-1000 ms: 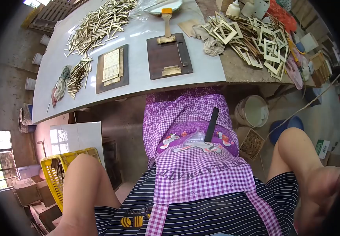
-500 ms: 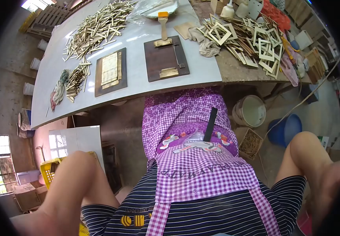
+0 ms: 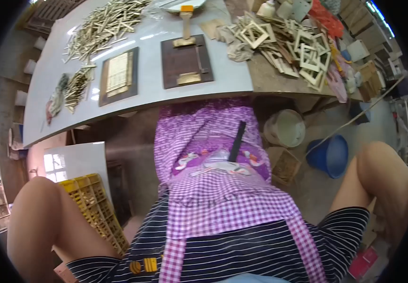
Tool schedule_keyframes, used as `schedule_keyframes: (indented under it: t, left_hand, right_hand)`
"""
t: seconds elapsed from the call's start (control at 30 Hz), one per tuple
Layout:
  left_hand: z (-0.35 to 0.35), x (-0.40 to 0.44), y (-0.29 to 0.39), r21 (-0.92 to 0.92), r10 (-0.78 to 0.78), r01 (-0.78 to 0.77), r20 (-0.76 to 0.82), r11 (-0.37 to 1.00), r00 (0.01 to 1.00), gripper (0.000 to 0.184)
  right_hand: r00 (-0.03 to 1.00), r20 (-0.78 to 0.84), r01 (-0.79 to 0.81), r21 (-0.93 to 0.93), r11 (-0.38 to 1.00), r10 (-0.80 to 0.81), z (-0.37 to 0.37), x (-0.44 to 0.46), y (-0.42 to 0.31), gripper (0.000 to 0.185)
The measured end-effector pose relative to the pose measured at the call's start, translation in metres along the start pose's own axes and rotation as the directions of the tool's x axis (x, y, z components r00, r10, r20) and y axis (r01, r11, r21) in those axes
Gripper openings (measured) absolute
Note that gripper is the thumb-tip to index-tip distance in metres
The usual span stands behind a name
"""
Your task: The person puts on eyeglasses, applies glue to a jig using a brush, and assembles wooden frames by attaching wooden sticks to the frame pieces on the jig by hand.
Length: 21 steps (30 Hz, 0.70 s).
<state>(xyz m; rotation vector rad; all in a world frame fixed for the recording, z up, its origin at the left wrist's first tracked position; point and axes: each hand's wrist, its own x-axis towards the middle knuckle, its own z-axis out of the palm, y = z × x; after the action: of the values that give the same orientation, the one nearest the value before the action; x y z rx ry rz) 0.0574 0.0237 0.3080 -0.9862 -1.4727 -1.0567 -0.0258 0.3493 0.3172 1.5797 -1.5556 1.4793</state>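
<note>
Both my arms are bent with the elbows out to the sides, and neither hand shows clearly. My left forearm runs down the left edge; my right forearm runs down the right edge. On the worktable ahead lie two dark boards. The left board carries a block of pale strips. Brass-coloured pieces sit on the right board. A flat brush with an orange end rests at that board's top edge. Small wooden sticks form a heap farther back, with a smaller pile nearer.
Wooden frames are heaped at the table's right, beside a crumpled cloth. Below stand a pale bucket, a blue bucket and a wooden box. A yellow crate stands at lower left.
The view has shifted, so the table and its things sit farther left and higher. My left arm has swung outward, uncovering more of the yellow crate. Nothing on the table has moved.
</note>
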Motion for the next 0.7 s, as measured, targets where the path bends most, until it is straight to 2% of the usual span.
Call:
schedule_keyframes:
  t: [0.1, 0.23, 0.4, 0.7]
  left_hand:
    - [0.007, -0.016, -0.009, 0.022, -0.051, 0.051, -0.025, 0.998, 0.998, 0.03]
    - [0.017, -0.042, -0.014, 0.012, 0.012, -0.011, -0.073, 1.0, 0.997, 0.03]
    - [0.015, -0.036, -0.03, 0.029, 0.0, 0.002, -0.064, 1.0, 0.998, 0.03]
    - [0.012, -0.03, -0.04, 0.03, -0.053, 0.055, -0.057, 0.998, 0.997, 0.029]
  right_hand:
    - [0.999, 0.04, 0.019, -0.012, 1.0, -0.018, -0.007, 0.008, -0.002, 0.022]
    - [0.99, 0.091, 0.113, -0.019, 0.993, -0.11, -0.004, 0.002, -0.004, 0.022]
    - [0.998, 0.057, 0.043, -0.051, 0.998, -0.04, -0.002, -0.002, 0.032, 0.023]
    - [0.998, 0.034, -0.042, -0.044, 0.998, 0.043, -0.003, -0.005, 0.043, 0.024]
